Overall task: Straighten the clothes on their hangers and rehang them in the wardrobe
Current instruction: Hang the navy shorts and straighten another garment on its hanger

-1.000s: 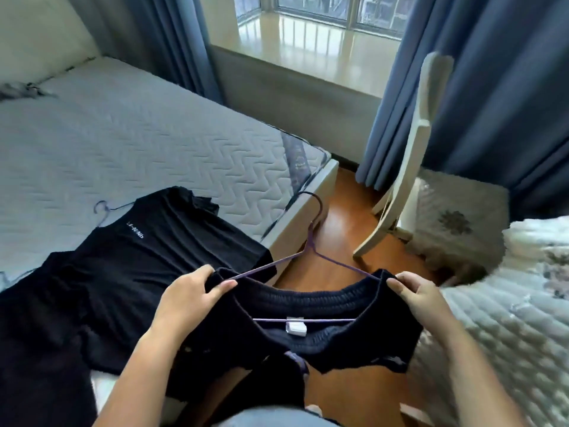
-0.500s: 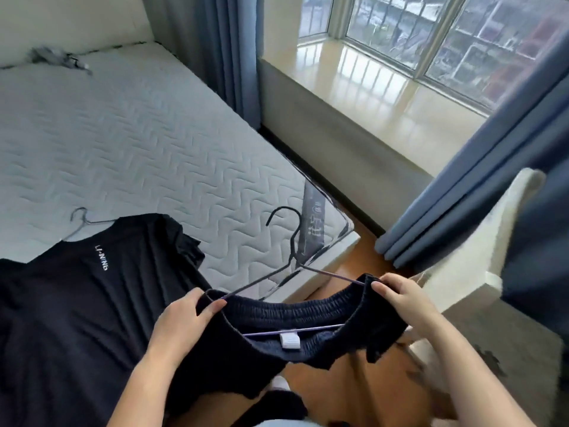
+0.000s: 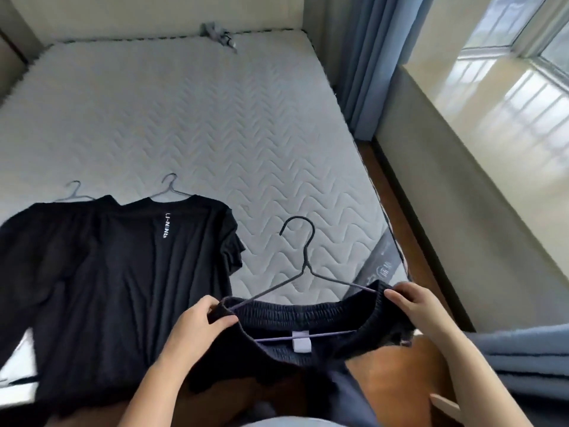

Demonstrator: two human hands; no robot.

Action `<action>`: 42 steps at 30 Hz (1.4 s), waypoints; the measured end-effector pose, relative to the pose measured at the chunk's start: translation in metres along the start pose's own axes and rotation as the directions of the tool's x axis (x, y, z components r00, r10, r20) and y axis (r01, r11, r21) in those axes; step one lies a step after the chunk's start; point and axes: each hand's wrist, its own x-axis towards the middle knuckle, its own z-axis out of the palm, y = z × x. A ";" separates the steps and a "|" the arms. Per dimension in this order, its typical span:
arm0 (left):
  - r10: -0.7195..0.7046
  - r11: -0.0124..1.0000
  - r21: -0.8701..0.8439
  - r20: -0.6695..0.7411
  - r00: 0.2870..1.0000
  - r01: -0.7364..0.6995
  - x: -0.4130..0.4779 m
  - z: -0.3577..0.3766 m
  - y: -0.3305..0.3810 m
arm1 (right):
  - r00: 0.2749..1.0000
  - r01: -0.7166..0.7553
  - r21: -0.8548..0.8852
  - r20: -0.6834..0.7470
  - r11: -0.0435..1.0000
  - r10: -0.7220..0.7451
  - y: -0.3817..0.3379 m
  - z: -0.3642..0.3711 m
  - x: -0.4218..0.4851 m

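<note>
A dark pair of shorts (image 3: 308, 315) with an elastic waistband and a white label hangs on a thin wire hanger (image 3: 304, 257), held up over the foot of the bed. My left hand (image 3: 197, 328) pinches the left end of the waistband and hanger. My right hand (image 3: 412, 306) grips the right end. A black T-shirt (image 3: 160, 266) with white lettering lies flat on the mattress (image 3: 215, 124) on its own hanger, hook pointing away. Another black garment (image 3: 46, 257) on a hanger lies to its left, partly under it.
A small grey item (image 3: 217, 33) lies at the far edge of the mattress by the headboard. Blue curtains (image 3: 363, 57) hang right of the bed, beside a window ledge (image 3: 492, 97). Wooden floor (image 3: 391, 217) runs between bed and ledge wall.
The view has swung left and up toward the bed. My hands have carried the shorts on the hanger from over the floor to over the bed's corner, with the same grip.
</note>
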 end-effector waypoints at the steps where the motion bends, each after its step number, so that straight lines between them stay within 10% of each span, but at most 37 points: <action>1: -0.021 1.000 0.004 -0.018 1.000 0.021 0.004 0.004 0.007 | 1.000 0.007 0.008 0.025 1.000 -0.008 0.000 -0.007 0.014; 20: -0.313 0.949 0.068 0.057 0.948 0.309 0.237 0.053 0.031 | 0.889 0.026 -0.280 0.445 0.960 0.106 -0.005 0.028 0.280; 42: -0.189 0.978 0.071 -0.072 0.979 0.194 0.510 0.112 0.025 | 0.997 -0.003 -0.343 0.070 0.939 0.029 0.005 0.096 0.536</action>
